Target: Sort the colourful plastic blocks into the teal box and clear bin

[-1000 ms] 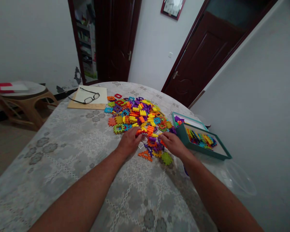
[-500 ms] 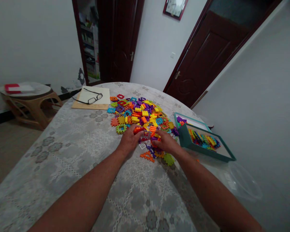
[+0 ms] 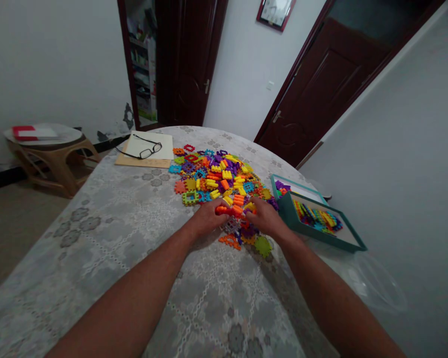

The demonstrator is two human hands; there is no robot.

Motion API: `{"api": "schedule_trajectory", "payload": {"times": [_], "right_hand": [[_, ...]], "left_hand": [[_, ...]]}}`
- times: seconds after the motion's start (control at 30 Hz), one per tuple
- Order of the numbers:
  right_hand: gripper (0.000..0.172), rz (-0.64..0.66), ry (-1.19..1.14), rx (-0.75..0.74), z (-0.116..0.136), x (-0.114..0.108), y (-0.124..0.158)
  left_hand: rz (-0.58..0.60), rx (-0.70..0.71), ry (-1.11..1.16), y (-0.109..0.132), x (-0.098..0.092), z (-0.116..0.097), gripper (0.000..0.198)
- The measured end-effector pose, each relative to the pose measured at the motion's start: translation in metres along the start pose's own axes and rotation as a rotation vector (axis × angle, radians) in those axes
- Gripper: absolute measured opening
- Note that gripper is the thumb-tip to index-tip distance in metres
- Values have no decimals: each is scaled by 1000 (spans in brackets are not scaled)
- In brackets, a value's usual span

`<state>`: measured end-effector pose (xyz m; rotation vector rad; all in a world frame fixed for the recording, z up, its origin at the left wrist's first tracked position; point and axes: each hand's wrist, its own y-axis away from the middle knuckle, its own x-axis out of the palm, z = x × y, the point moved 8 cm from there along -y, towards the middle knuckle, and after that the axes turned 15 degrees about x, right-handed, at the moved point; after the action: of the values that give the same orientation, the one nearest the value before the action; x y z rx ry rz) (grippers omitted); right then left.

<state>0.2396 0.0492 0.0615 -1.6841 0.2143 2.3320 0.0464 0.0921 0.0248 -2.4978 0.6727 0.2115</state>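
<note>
Across the grey floral-clothed desk point(image 3: 194, 308) spreads a multicoloured plastic block pile point(image 3: 227, 175), plenty seemingly left loose beside the partly filled teal box point(image 3: 288, 211), and at the pile's near side the half-curled right hand point(image 3: 266, 217) grips I can't tell what, the left hand point(image 3: 208, 217) pinching a red-orange plastic strip point(image 3: 228, 211).

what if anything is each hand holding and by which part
The left hand holds a red-orange piece by its left end, between thumb and fingers. The right hand is near its other end; its hold cannot be told.
</note>
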Motion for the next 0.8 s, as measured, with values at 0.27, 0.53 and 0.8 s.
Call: {"api": "schedule_trajectory", "payload": {"times": [0.27,0.53,0.8], "right_hand": [[28,239,-599,240,-25,12,-9],[28,444,-1029,260,11,15,5],[31,413,-957,34,49,7,1]], "left_hand": [[4,-31,133,3,0,0,26],[-27,-90,256,7,8,9,47],[6,-87,341,1,6,3,72]]}}
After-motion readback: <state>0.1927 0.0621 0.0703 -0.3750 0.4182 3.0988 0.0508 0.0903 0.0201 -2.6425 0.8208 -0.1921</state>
